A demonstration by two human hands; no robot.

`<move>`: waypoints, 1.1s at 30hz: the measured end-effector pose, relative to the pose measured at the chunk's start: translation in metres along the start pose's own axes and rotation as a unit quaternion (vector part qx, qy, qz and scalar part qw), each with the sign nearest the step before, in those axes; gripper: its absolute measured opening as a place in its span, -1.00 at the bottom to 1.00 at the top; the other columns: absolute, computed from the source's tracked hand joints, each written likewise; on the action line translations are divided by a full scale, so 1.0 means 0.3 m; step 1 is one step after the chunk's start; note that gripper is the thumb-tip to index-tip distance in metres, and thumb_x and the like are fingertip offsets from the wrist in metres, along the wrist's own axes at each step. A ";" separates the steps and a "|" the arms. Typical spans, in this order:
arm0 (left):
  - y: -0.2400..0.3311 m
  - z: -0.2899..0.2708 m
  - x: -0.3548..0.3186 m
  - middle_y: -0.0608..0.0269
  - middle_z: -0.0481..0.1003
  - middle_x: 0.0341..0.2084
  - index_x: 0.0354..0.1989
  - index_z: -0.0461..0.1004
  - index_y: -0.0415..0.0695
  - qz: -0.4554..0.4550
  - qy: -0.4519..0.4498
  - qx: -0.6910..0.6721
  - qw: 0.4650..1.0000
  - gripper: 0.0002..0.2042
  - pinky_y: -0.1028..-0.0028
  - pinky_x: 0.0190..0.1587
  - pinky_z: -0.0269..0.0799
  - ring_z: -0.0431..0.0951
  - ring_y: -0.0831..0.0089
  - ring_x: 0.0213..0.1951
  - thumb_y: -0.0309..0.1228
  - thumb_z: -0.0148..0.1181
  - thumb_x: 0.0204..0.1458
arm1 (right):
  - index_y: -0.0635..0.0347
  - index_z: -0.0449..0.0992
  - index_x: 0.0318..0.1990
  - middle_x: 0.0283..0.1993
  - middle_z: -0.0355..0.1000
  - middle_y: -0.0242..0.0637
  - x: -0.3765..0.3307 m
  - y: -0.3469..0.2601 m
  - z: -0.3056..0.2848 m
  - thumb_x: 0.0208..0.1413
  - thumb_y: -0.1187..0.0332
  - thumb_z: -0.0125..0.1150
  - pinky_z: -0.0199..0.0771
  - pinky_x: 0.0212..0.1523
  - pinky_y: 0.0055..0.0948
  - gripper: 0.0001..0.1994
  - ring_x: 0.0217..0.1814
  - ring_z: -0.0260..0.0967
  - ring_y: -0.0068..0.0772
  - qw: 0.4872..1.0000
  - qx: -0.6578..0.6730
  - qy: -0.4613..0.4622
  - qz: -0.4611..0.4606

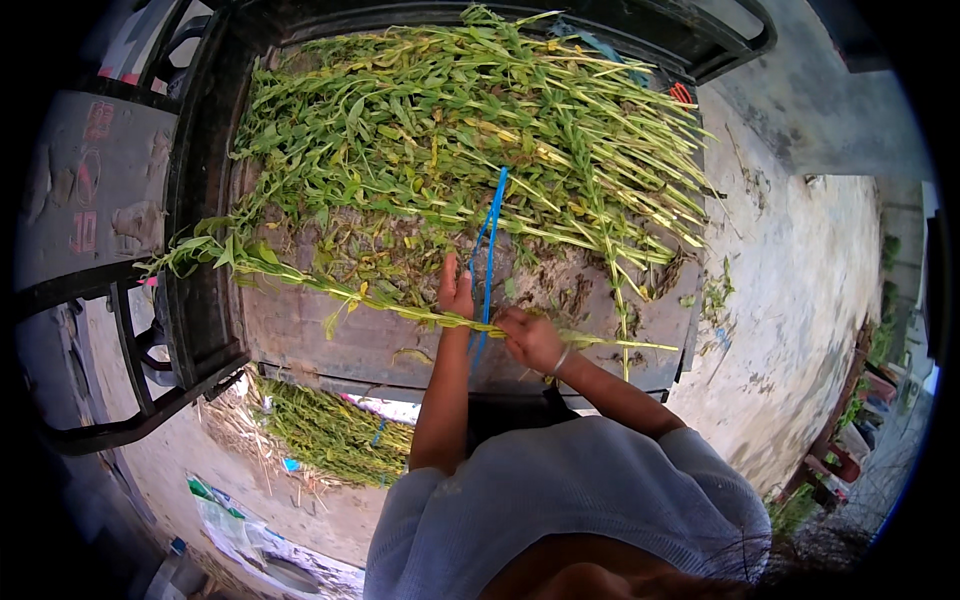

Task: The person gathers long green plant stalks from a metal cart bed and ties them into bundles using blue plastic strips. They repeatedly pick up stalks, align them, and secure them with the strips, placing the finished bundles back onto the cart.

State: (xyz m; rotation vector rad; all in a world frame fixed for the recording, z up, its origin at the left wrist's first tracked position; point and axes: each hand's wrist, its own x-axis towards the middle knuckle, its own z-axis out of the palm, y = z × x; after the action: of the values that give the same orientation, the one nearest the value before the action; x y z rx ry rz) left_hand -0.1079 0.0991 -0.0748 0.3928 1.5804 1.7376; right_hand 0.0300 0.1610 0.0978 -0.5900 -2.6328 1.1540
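Observation:
A long, thin bunch of leafy green stalks (390, 304) lies crosswise in front of me, leafy tops to the left, bare stems to the right. My right hand (532, 340), with a bracelet at the wrist, is closed round its stems. My left hand (457, 288) has its fingers stretched out and away from me; the bunch crosses at its wrist. Just right of that hand a blue strap (490, 235) runs away from me, passing by the bunch. Beyond both hands is a large pile of cut leafy stalks (450, 120), its stem ends pointing right.
The pile rests on a flat cart bed (290, 335) with dark metal rails (205, 180) at the left and far side. Below left, another bundle of green stalks (335, 425) lies on the ground near a plastic sack (230, 520). Concrete floor (765, 290) stretches to the right.

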 end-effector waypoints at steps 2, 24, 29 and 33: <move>-0.040 -0.084 -0.103 0.11 0.20 0.11 0.18 0.09 -0.19 -0.076 0.061 -0.123 0.988 -0.53 0.33 0.14 0.10 0.18 0.30 0.15 -0.47 -0.01 0.07 | 0.25 0.40 -0.27 -0.33 0.34 -0.15 -0.001 0.001 0.027 -0.25 0.56 0.07 0.42 -0.46 -0.26 -0.73 -0.44 0.36 -0.09 1.000 -0.012 -0.013 -0.005; 0.034 -0.289 -0.359 0.20 0.47 -0.36 -0.29 0.28 -0.07 -0.380 0.218 -0.205 0.875 -0.89 0.31 -0.29 0.52 0.50 0.41 -0.38 -0.32 -0.06 0.13 | 0.19 0.38 -0.22 -0.18 0.34 -0.14 -0.282 0.199 0.414 -0.14 0.36 0.02 0.39 -0.19 -0.22 -0.74 -0.18 0.36 -0.11 0.923 -0.154 -0.309 0.171; -0.025 -0.284 -0.420 0.19 0.45 -0.43 -0.32 0.26 -0.13 -0.366 0.218 -0.157 0.891 -0.90 0.41 -0.42 0.57 0.50 0.44 -0.46 -0.37 -0.06 0.12 | 0.16 0.36 -0.20 -0.12 0.27 -0.16 -0.334 0.200 0.216 -0.18 0.37 0.13 0.29 -0.11 -0.21 -0.69 -0.07 0.25 -0.08 0.960 -0.178 -0.016 0.217; -0.076 -0.298 -0.436 0.22 0.43 -0.50 -0.35 0.26 -0.13 -0.368 0.240 -0.110 0.892 -0.91 0.45 -0.44 0.56 0.49 0.45 -0.49 -0.39 -0.04 0.10 | 0.15 0.27 -0.11 -0.16 0.24 -0.11 -0.317 0.342 -0.075 -0.25 0.38 0.21 0.27 -0.18 -0.18 -0.55 -0.14 0.22 -0.03 0.871 -0.241 0.237 0.356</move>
State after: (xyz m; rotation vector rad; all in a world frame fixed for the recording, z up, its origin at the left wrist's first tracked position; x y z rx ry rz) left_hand -0.0715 -0.0568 -0.0811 -0.7256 1.5344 1.4140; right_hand 0.1515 0.1973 0.0343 -1.7879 -2.2746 0.3387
